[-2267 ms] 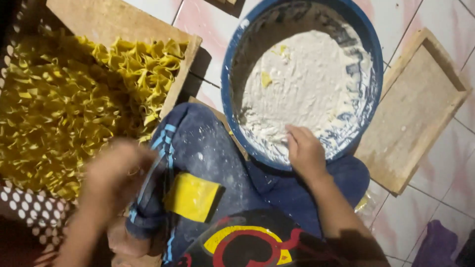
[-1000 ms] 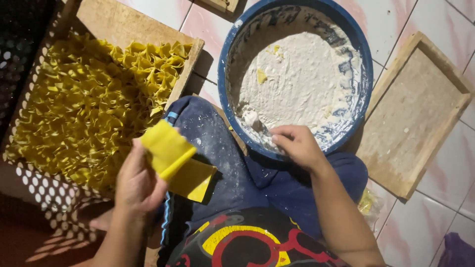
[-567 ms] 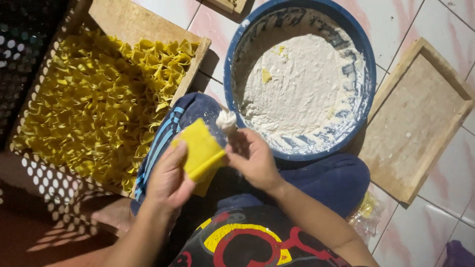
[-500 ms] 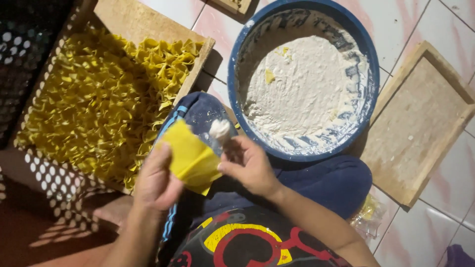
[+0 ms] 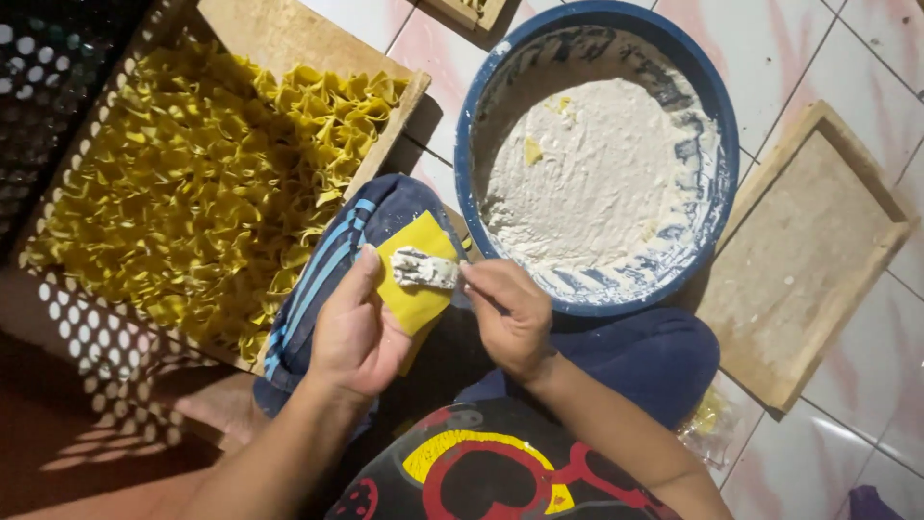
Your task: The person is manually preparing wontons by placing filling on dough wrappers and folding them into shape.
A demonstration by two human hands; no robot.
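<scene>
My left hand (image 5: 354, 332) holds a yellow square wrapper (image 5: 414, 279) flat on its palm, above my knee in blue trousers (image 5: 332, 260). A smear of white paste (image 5: 423, 270) lies across the wrapper. My right hand (image 5: 508, 313) has its fingertips on the right end of that paste. Just beyond the hands stands a blue basin (image 5: 717, 125) holding more white paste (image 5: 597, 173), with a small yellow scrap in it.
A wooden tray (image 5: 269, 34) heaped with folded yellow wrappers (image 5: 202, 183) sits at the left, over a perforated crate (image 5: 87, 337). An empty wooden tray (image 5: 818, 250) lies at the right on the tiled floor (image 5: 818, 462). A plastic bag (image 5: 707, 424) is by my leg.
My right hand left the basin with a lump of paste and put it on the wrapper. My left hand raised the wrapper from my knee and turned it flat.
</scene>
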